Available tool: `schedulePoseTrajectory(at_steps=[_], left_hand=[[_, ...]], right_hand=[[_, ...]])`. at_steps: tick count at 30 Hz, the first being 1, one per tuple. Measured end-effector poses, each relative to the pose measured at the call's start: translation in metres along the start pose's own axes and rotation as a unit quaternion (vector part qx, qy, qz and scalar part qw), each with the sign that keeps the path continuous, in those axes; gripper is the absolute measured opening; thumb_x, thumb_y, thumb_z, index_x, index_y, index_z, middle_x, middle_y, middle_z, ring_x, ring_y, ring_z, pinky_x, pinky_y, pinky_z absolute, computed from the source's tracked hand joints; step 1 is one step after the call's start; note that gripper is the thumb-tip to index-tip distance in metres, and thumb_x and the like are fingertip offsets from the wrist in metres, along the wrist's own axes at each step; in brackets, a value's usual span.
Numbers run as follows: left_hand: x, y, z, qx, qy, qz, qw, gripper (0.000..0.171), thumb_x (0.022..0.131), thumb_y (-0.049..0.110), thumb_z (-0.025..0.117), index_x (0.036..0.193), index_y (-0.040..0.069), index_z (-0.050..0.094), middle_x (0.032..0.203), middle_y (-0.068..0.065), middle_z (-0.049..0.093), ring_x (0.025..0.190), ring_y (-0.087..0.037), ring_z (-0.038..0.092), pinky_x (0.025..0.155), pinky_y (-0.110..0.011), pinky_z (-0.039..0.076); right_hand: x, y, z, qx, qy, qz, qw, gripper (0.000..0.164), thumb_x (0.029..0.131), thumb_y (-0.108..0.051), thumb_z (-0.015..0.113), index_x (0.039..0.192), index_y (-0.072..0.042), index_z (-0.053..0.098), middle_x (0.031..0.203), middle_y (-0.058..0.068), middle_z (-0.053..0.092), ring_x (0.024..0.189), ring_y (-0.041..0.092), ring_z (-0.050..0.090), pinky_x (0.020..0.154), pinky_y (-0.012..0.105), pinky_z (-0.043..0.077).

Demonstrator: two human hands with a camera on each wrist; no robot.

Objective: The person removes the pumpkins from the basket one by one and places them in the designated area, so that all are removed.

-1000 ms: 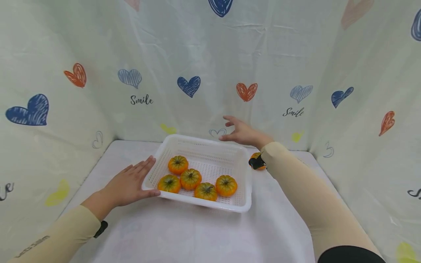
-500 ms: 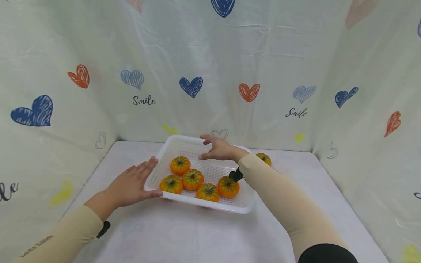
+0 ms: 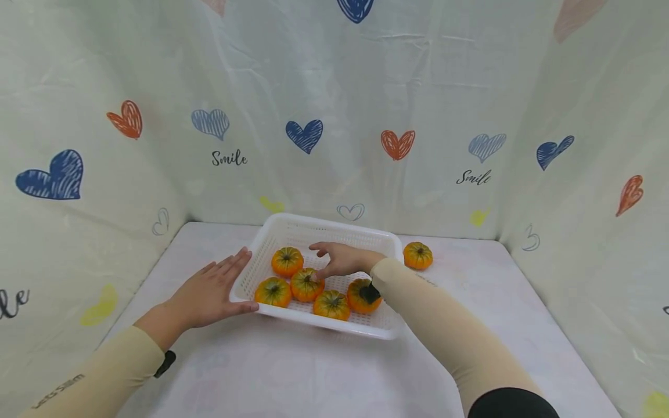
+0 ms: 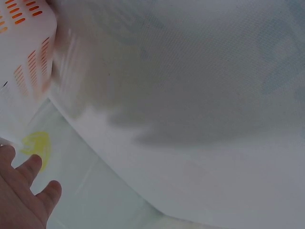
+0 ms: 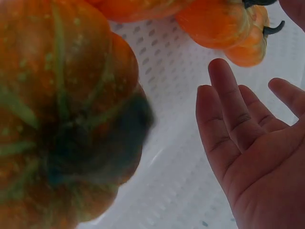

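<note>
Several small orange-and-green pumpkins (image 3: 276, 292) sit in a white perforated plastic basket (image 3: 334, 330). My left hand (image 3: 206, 293) rests against the basket's left side, fingers straight along it and thumb at the front corner. In the left wrist view that hand (image 4: 19, 195) shows only at the lower left. My right hand (image 3: 342, 259) reaches over the right side into the basket, its thumb at the top of the middle pumpkin (image 3: 300, 290). Seen from the right wrist, its fingers (image 5: 233, 109) are spread with nothing between them, while one pumpkin (image 5: 62, 62) looms close on the left.
One more pumpkin (image 3: 418, 255) lies on the white-covered table (image 3: 292, 377), outside the basket near its back right corner. A curtain (image 3: 345, 75) printed with hearts hangs behind and along both sides.
My right hand has come from above the basket's back rim, moving left and down to the pumpkins inside. The pumpkin outside is now fully uncovered. My left hand stays at the basket's side.
</note>
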State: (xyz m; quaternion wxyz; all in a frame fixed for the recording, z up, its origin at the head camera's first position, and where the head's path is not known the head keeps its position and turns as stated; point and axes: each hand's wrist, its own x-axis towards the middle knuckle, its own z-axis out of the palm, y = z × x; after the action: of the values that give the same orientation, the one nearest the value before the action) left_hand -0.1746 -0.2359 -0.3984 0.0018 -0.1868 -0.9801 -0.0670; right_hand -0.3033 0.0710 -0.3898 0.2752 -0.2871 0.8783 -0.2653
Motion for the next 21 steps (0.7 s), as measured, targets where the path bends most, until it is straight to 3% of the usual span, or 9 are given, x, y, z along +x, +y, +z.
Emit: schedulePoseTrajectory(at_steps=[4, 12, 21], left_hand=[[0.000, 0.000, 0.000, 0.002, 0.001, 0.000, 1.0000, 0.121, 0.077, 0.090, 0.038, 0.159, 0.004, 0.019, 0.163, -0.015, 0.020, 0.144, -0.040, 0.028, 0.113, -0.063, 0.022], [0.001, -0.001, 0.001, 0.002, 0.000, -0.002, 1.0000, 0.121, 0.076, 0.091, 0.037, 0.159, 0.005, 0.017, 0.164, -0.014, 0.019, 0.145, -0.039, 0.028, 0.113, -0.062, 0.022], [0.001, -0.001, 0.002, 0.000, -0.003, -0.002, 1.0000, 0.120, 0.077, 0.090, 0.038, 0.160, 0.006, 0.016, 0.164, -0.014, 0.018, 0.145, -0.039, 0.027, 0.114, -0.062, 0.020]], right_hand=[[0.002, 0.000, 0.006, -0.005, -0.014, 0.008, 1.000, 0.086, 0.086, -0.041, 0.078, 0.156, -0.018, 0.035, 0.147, 0.011, 0.046, 0.132, 0.029, 0.044, 0.109, 0.048, 0.038], [0.003, 0.002, 0.017, 0.013, -0.050, 0.020, 0.998, 0.080, 0.085, -0.040, 0.079, 0.153, -0.020, 0.041, 0.142, 0.008, 0.050, 0.127, 0.025, 0.047, 0.109, 0.044, 0.038], [0.007, 0.005, 0.024, 0.000, -0.052, 0.016, 0.998, 0.078, 0.085, -0.040, 0.080, 0.151, -0.023, 0.043, 0.141, 0.010, 0.051, 0.125, 0.022, 0.048, 0.109, 0.042, 0.037]])
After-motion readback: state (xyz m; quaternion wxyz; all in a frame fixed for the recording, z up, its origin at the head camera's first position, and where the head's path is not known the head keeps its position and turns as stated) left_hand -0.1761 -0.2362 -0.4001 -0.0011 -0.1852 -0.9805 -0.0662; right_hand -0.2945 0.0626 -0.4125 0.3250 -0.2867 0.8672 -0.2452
